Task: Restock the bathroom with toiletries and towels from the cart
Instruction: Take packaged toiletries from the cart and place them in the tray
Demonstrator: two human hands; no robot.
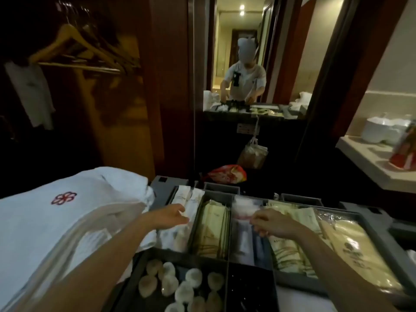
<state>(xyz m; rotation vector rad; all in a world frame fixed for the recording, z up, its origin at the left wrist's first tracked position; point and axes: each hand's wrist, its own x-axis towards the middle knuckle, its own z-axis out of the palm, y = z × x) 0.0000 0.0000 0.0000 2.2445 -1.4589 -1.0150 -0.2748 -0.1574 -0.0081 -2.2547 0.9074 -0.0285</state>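
Two hands over the grey plastic tray (pixel 380 237): left hand (pixel 171 216) pinches a slim white paper sachet (pixel 194 200); right hand (pixel 273 224) curled, grip unclear.

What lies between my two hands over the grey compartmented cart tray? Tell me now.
Head view: between the left hand and right hand stands a compartment of pale yellow-green flat packets, inside the grey plastic tray.

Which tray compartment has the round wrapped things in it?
The near-left compartment, in front of the white sachets; only it holds round pieces.
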